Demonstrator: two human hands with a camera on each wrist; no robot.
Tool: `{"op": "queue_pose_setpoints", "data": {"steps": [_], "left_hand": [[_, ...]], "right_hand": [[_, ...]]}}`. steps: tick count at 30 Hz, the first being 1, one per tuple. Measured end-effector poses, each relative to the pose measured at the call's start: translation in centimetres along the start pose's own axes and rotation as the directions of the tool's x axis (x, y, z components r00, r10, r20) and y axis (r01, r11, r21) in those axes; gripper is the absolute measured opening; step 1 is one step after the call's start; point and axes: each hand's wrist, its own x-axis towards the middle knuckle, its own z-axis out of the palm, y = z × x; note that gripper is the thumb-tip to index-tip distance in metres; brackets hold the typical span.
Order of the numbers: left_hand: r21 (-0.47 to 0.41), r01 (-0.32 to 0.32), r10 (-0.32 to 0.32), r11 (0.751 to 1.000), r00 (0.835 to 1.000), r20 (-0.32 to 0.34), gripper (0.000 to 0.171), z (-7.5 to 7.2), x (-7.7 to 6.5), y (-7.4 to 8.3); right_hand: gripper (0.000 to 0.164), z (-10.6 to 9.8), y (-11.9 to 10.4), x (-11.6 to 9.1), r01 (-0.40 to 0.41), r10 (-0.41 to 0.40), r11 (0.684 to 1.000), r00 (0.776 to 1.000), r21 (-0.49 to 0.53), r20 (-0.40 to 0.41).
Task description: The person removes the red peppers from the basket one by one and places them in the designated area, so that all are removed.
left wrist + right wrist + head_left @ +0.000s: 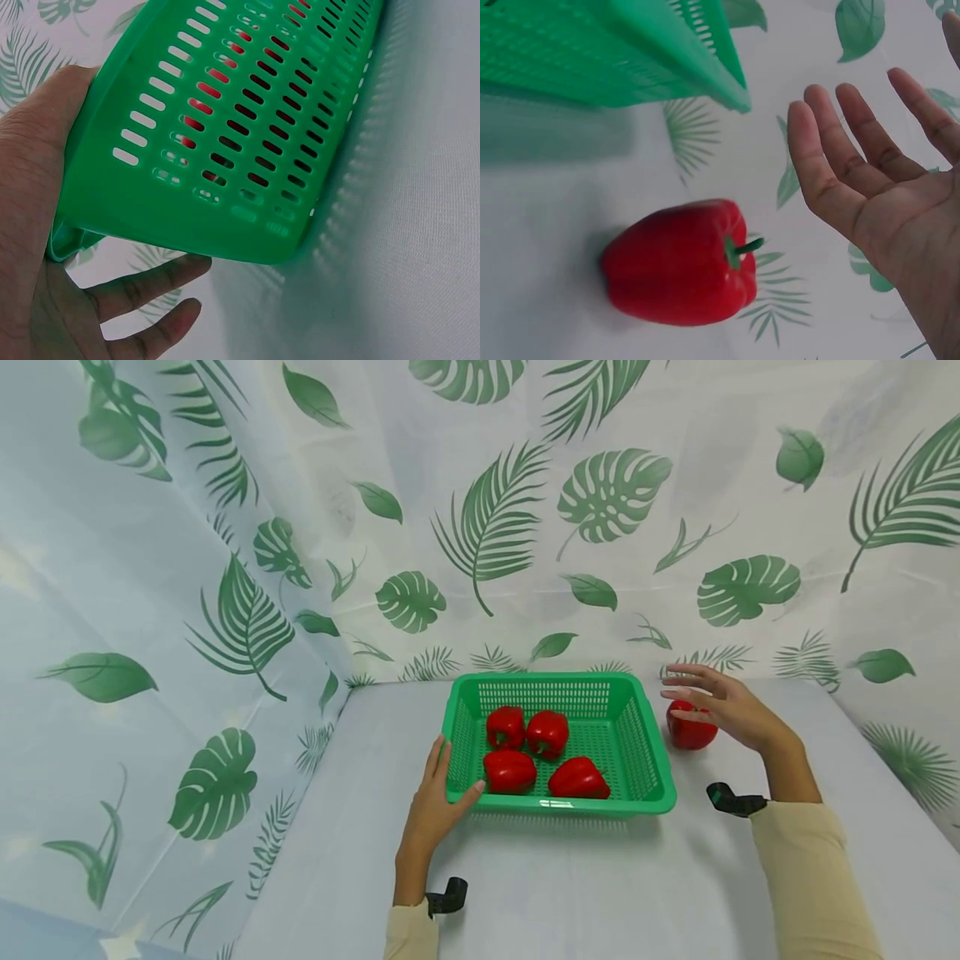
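Observation:
A green plastic basket (558, 803) with slotted walls holds several red bell peppers (509, 772). At its front left corner is my left hand (433, 806), thumb over the front rim and fingers along the left side. In the left wrist view, the left hand (45, 202) grips the basket's corner (150, 202), and two fingers extend past it. Another red bell pepper (692, 731) with a green stem lies on the table right of the basket. Over this pepper (679, 262), my right hand (731, 710) hovers with spread fingers and an empty palm, apart from it in the right wrist view.
The table (555, 893) has a white covering. Behind it and on the left hang white sheets (510, 635) printed with green leaves. A black camera mount (447, 896) sits on the left wrist and another black mount (735, 799) on the right.

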Motion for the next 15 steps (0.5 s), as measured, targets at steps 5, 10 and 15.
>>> {"op": "queue_pose_setpoints", "data": {"steps": [5,10,15], "left_hand": [[-0.007,-0.002,0.002,1.0,1.0,-0.003,0.092,-0.1,0.1,0.2],[-0.007,-0.001,0.001,1.0,1.0,-0.005,0.091,0.0,0.1,0.2],[-0.016,-0.004,0.004,1.0,1.0,-0.005,0.09,0.1,-0.1,0.0]], "right_hand": [[0.053,0.4,-1.2,0.8,-0.014,0.014,1.0,0.999,-0.011,0.046],[0.052,0.7,-2.3,1.8,-0.02,0.016,0.999,0.995,0.032,0.102],[0.051,1.3,-2.9,2.7,-0.022,0.012,0.998,0.981,0.051,0.195]]}}
